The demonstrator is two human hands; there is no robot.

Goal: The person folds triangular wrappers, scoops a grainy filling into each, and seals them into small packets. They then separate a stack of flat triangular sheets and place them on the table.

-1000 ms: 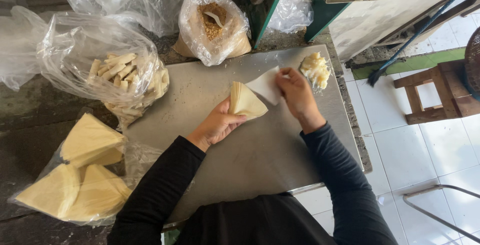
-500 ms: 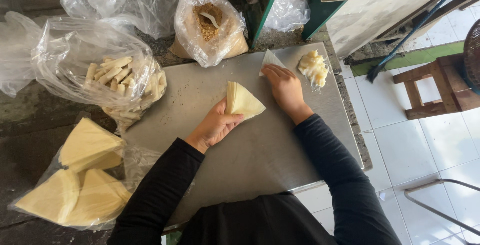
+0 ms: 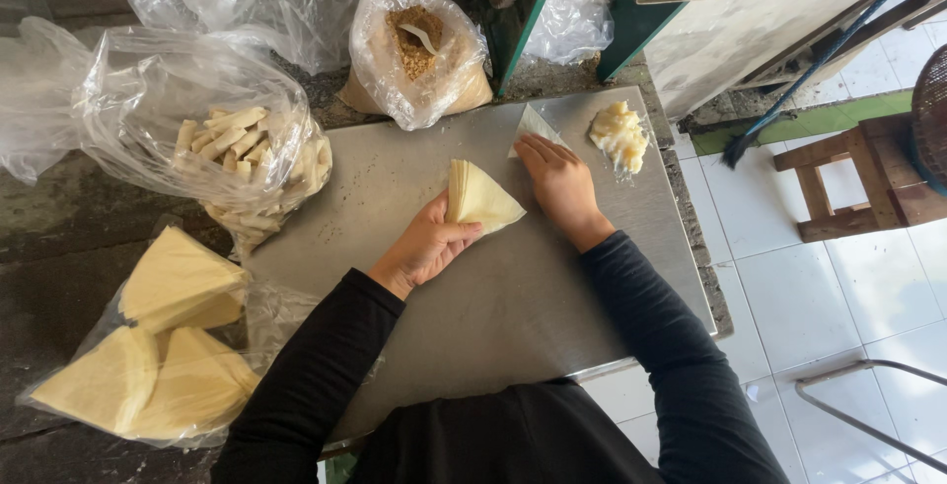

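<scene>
Gripping a stack of pale triangular wrappers [image 3: 480, 198], the left hand [image 3: 426, 245] has its fingers closed around the stack's lower edge, thumb on top, holding it tilted just above the grey tabletop [image 3: 513, 297]. The right hand [image 3: 560, 183] lies flat, fingers together and stretched out, pressing a single wrapper sheet [image 3: 536, 126] against the tabletop just beyond the stack; only one white corner shows past the fingertips. Just to the right of that hand sits a small mound of pale yellow filling [image 3: 619, 135], near but apart from the sheet.

Doing this well seems to call for keeping the sheet smooth and flat under the palm, with the stack held clear so no second sheet clings along.

Farther out, a clear bag of light brown crumbs [image 3: 419, 60] stands at the tabletop's far edge. To the left, another clear bag [image 3: 242, 158] holds pale finished rolls, and nearer the person more triangular wrapper stacks [image 3: 158, 346] lie in plastic. A wooden stool [image 3: 848, 178] stands on the white tiled floor at right.
</scene>
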